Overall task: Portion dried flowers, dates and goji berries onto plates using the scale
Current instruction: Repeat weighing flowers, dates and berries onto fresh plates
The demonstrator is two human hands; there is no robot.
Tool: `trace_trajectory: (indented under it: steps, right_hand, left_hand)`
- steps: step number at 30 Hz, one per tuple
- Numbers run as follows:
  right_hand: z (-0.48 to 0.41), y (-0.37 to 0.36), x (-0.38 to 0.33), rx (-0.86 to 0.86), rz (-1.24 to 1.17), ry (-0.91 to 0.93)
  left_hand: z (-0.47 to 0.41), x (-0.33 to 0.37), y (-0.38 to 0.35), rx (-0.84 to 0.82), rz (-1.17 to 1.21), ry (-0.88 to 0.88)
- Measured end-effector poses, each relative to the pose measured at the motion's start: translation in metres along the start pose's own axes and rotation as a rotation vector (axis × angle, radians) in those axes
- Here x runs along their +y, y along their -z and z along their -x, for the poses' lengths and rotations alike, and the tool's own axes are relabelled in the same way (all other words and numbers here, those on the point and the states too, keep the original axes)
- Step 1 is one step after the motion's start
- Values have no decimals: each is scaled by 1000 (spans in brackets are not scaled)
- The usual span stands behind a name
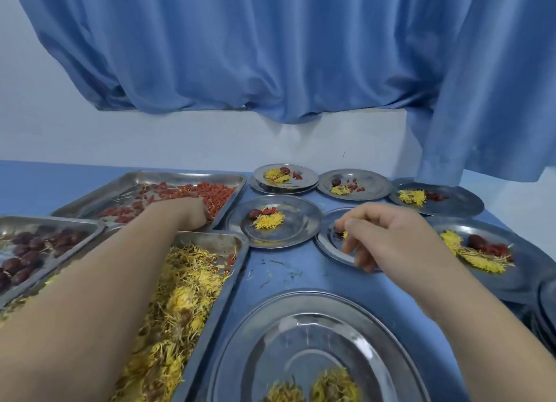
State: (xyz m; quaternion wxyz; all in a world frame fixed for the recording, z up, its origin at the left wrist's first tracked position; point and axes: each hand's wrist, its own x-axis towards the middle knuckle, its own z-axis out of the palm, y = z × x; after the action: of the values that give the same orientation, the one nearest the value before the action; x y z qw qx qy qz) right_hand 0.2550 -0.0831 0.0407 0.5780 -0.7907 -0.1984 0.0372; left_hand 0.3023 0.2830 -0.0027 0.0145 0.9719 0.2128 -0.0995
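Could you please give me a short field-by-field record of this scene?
left hand: fingers in the goji berries of the far tray
right hand: curled fingers over a plate; grip contents unclear
flower tray: nearest, on the left
date tray: far left
front plate: dried flowers at its near edge

Bare blue table strip [285, 269] btwn flower tray [216, 240] & plates [304, 221] passable, trays [180, 175] packed edge to edge on L, plates crowd far & R side, big plate [301, 326] fills near centre, curtain [481, 115] hangs low at far R.
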Motion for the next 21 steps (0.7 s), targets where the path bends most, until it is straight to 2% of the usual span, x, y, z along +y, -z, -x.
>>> trace_trajectory:
  steps: [8, 21]
  right_hand:
    - [-4, -2, 8, 7, 54, 29]
    - [-1, 1, 4, 34, 101, 89]
  left_hand:
    - [-5, 5, 14, -136, 19, 37]
    - [3, 7, 13, 98, 150, 4]
